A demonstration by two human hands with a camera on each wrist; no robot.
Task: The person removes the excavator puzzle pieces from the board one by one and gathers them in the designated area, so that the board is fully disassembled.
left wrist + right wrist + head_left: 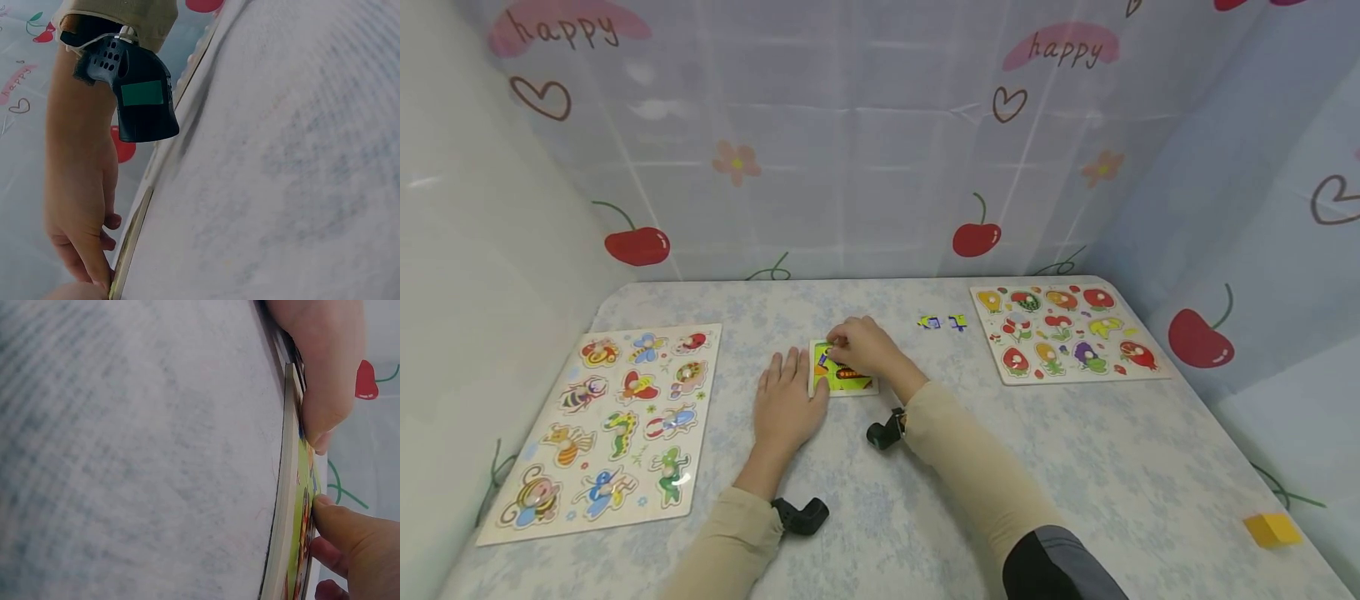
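A small jigsaw board [857, 388] with a yellow-green picture lies flat on the table in front of the person. The left hand [787, 402] rests at its left side with fingers straight and the thumb on the board's edge; that thumb [325, 394] shows large in the right wrist view. From the right, the right hand [865, 348] reaches over the board's upper part, fingers curled, and pinches a jigsaw piece [315, 475] at the picture's surface. Its fingers cover most of that piece. In the left wrist view the right hand [81, 206] points down at the board.
Two loose jigsaw pieces, one [929, 322] beside the other [957, 322], lie right of the board. An insect peg puzzle [700, 350] is at the left, a fruit and vegetable one [1011, 367] at the back right. A yellow block [1272, 530] sits near the right edge.
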